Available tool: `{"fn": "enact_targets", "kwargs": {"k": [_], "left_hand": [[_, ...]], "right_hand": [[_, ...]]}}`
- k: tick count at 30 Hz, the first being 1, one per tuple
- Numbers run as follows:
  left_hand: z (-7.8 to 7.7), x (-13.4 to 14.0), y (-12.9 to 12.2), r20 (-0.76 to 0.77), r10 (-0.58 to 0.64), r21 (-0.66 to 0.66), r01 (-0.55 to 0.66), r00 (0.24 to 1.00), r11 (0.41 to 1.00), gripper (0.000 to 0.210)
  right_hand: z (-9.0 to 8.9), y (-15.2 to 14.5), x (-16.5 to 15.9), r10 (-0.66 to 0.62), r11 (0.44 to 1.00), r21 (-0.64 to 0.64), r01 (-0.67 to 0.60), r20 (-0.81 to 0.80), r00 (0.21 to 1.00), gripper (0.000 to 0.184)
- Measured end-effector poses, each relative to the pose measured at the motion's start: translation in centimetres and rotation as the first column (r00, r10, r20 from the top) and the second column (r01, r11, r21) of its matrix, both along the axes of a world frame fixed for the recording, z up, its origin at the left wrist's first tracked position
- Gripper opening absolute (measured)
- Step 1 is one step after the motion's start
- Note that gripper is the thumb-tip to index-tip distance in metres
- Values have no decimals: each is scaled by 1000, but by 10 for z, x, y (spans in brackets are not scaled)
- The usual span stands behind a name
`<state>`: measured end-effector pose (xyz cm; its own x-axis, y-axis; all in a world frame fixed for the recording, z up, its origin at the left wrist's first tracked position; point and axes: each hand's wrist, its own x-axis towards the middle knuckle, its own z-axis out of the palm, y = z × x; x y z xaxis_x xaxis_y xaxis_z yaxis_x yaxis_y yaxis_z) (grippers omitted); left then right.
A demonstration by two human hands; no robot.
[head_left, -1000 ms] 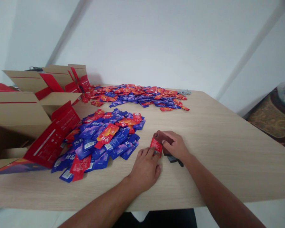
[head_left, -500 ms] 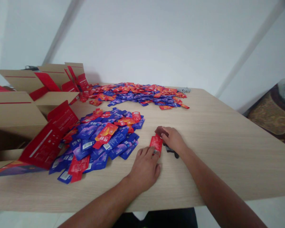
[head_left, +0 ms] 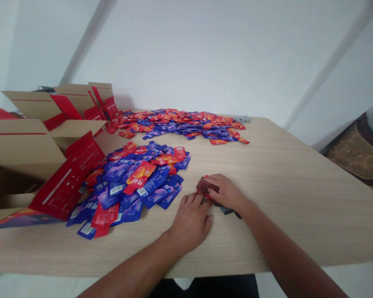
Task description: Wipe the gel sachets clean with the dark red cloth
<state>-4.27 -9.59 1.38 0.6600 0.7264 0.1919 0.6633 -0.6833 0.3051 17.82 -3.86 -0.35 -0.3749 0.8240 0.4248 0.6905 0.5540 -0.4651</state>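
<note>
My right hand (head_left: 227, 191) is closed around a dark reddish-brown block (head_left: 205, 186), which it presses down over a small red packet (head_left: 208, 196). Only slivers of this packet show between block and fingers. Lying flat with its fingers stretched out, my left hand (head_left: 190, 221) rests at the packet's near end. Under my right hand and wrist is a dark grey, limp-looking item (head_left: 226, 210), mostly covered, so its kind is unclear. To the left of my hands spreads a pile of blue and red-orange packets (head_left: 133, 178) with printed fronts and barcodes.
A longer heap of similar packets (head_left: 186, 124) lies along the wall at the table's back. Open cardboard boxes (head_left: 18, 142) with red flaps (head_left: 69, 178) stand at the left. Beyond the right table edge is a brown patterned object (head_left: 357, 149).
My right hand has brought the brown block toward me and slightly left, onto the red packet, covering most of it. My left hand stays nearly in place. The view has shifted slightly.
</note>
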Motion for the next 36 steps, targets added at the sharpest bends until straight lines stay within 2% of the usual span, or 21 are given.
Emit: {"fn": "enact_targets", "kwargs": {"k": [4, 9, 13, 21, 27, 30, 33, 36], "left_hand": [[0, 0, 0, -6, 1, 3, -1, 1000, 1000, 47], [0, 0, 0, -4, -4, -1, 4, 1000, 1000, 43], [0, 0, 1, 10, 6, -2, -6, 1000, 1000, 43], [-3, 2, 3, 28, 33, 8, -33, 999, 999, 40], [-4, 3, 7, 46, 41, 12, -42, 998, 999, 40], [-5, 5, 9, 37, 50, 23, -51, 998, 998, 40], [-6, 6, 11, 15, 60, 35, -61, 998, 998, 36], [-6, 8, 12, -7, 71, 46, -70, 997, 996, 32]], "right_hand": [[-6, 17, 10, -176, 984, -28, 177, 27, 984, 41], [-17, 32, 24, -428, 902, -26, 430, 51, 902, 35], [-21, 35, 29, -451, 893, -6, 451, 0, 893, 38], [-17, 27, 25, -472, 880, -9, 474, -112, 874, 40], [-13, 14, 23, -444, 894, -52, 445, -249, 861, 38], [-8, 7, 20, -326, 945, -58, 323, -271, 906, 37], [-5, 0, 14, -109, 994, -29, 106, -155, 982, 40], [-6, 2, 9, -34, 999, -2, 34, -29, 999, 43]]}}
